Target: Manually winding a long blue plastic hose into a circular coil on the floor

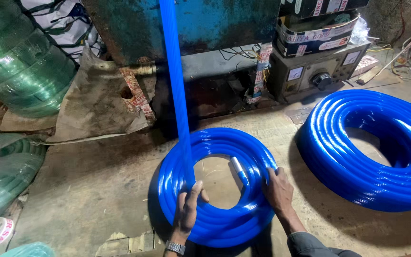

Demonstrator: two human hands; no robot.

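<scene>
Coiling blue hose, mid-wind, both hands on the small coil.

Left hand (pixel 188 209) was curled round the incoming blue hose strand (pixel 177 95) where it dropped from above to meet the small blue hose coil (pixel 215 190) on the floor (pixel 96 185), fingers wrapped, thumb up. Right hand (pixel 277 190) lay flat, fingers spread, pressing the coil's right rim to steady it. Hose end with a silver fitting (pixel 237 166) sat just inside the ring, near the right hand. A bigger finished blue coil (pixel 372 152) lay well apart to the right; green hose rolls (pixel 20 62) at left, a grey meter box (pixel 315 71) behind. Judged: a fresh loop was being laid; next move needs the left hand to guide the strand round the ring while the right holds the turns flat and stacked.
</scene>
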